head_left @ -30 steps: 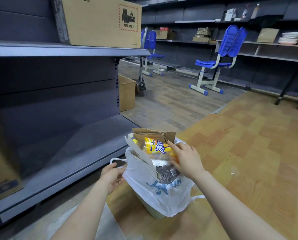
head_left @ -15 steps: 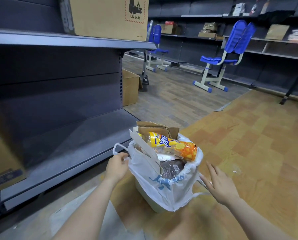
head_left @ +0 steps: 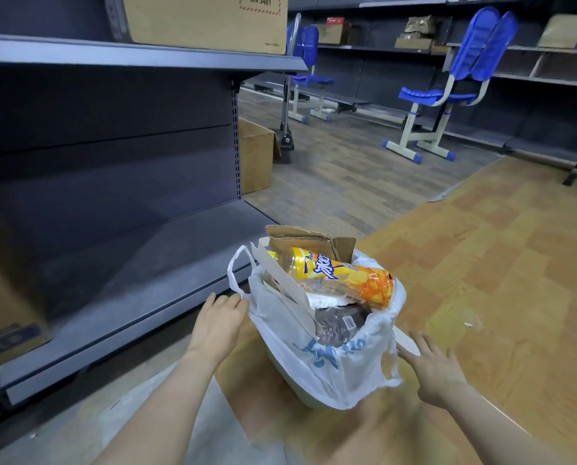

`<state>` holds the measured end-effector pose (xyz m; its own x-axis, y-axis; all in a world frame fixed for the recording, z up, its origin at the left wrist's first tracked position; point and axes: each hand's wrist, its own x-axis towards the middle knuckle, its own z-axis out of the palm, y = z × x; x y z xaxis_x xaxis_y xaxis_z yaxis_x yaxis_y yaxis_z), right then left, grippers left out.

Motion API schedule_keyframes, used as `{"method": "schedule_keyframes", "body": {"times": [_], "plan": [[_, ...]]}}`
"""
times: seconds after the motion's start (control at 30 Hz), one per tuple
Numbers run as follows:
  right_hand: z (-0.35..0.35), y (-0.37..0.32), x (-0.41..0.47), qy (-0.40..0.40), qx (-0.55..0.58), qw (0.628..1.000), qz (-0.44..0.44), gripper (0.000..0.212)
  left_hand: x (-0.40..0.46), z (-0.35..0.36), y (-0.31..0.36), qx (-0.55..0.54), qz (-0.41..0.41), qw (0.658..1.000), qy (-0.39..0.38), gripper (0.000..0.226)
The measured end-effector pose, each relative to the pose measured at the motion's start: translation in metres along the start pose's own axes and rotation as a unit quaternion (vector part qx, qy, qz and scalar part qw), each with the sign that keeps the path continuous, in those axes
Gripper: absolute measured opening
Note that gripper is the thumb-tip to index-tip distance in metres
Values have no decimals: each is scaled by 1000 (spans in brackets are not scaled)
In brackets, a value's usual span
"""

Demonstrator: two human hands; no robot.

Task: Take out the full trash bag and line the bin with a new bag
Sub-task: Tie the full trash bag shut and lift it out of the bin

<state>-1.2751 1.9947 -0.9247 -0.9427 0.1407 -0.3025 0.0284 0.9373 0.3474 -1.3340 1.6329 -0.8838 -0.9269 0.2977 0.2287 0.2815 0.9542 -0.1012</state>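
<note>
A full trash bag [head_left: 317, 357] sits in a bin [head_left: 300, 396] on the floor, with one hand at each side.

The left hand [head_left: 218, 325] lies at the bag's left edge, just below its handle loop [head_left: 235, 275]; the right hand [head_left: 436, 370] is just right of the bag. A bottle [head_left: 340, 275] lies on top of the trash, with cardboard [head_left: 309, 243] behind it. Shelving [head_left: 119, 229] stands to the left. Chairs [head_left: 448, 92] stand far behind.

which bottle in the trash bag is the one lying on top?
The orange-labelled bottle, lying on its side across the bag's mouth. The dark bottle sits lower, beneath it.
</note>
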Motion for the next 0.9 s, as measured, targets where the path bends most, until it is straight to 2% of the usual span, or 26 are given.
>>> {"method": "schedule_keyframes", "body": {"times": [0.07, 0.17, 0.23, 0.33, 0.4, 0.47, 0.57, 0.67, 0.77, 0.8, 0.83, 0.9], "plan": [[2, 2, 2, -15, 4, 1000, 14, 67, 1, -5, 3, 20, 6, 1000, 14, 38], [5, 5, 2, -56, 79, 995, 1, 58, -1, -15, 6, -1, -20, 999, -34, 29], [9, 4, 2, -82, 147, 985, -29, 56, -4, -15, 3, 2, -12, 1000, -16, 36], [12, -1, 3, -97, 214, 971, -43, 54, -10, -7, -7, -1, 1, 1000, -31, 45], [7, -3, 3, -62, 193, 979, -31, 38, -11, -7, -9, -7, -17, 999, -33, 43], [0, -4, 1, -4, 126, 992, -9, 29, -12, -3, -11, -16, -36, 998, -42, 42], [-11, 0, -6, 61, 84, 994, 27, 29, -10, 1, -13, -18, -53, 996, -63, 40], [-26, 5, -13, 121, 124, 983, 58, 30, -10, -4, -8, -48, -80, 994, -52, 37], [-45, 8, -20, 169, 238, 954, 75, 39, -9, -41, 9, -136, -143, 979, -53, 21], [-52, 8, -21, 185, 300, 933, 74, 40, -5, -40, 11, -181, -157, 971, -13, 23], [-58, 7, -21, 200, 372, 904, 71, 40, -3, -41, 14, -249, -175, 952, 21, 24], [-72, 1, -22, 240, 501, 828, 73, 39, 1, -45, 20, -383, -230, 891, 76, 21]]}}
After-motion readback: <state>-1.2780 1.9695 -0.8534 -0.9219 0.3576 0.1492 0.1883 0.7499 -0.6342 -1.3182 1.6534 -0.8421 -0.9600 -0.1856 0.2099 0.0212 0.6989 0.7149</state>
